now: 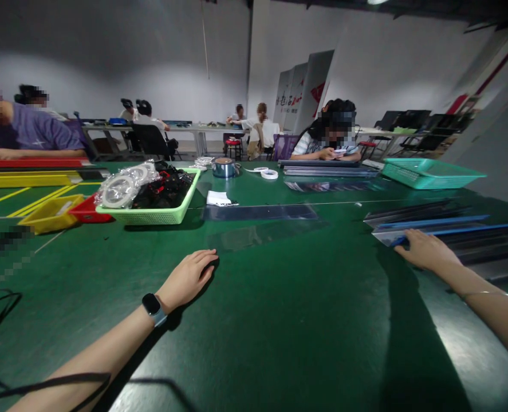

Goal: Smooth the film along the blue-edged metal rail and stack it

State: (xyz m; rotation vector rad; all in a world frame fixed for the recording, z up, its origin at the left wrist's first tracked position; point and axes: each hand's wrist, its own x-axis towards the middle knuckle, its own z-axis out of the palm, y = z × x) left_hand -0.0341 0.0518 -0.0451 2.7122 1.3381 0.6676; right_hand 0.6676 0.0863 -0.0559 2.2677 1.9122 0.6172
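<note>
My left hand (189, 277), with a watch on the wrist, rests low over the green table. Its fingers are loosely bent, the thumb stands apart, and I see nothing in it. Just beyond its fingertips lies a clear plastic strip (266, 233). A second, darker-looking plastic strip (260, 212) lies behind that one. On the right, my right hand (428, 252) has its thumb and fingers around the near end of a blue-edged strip (477, 230). That strip lies among several long dark strips (489, 247); the fingertips are partly hidden.
A light green basket (159, 216) holds bagged white rings and black parts. Beside it are red (91, 210) and yellow (50, 216) trays. Farther back are a tape roll (225, 167), white rings (270, 174), stacked strips (329, 169) and a teal basket (429, 174). People sit beyond.
</note>
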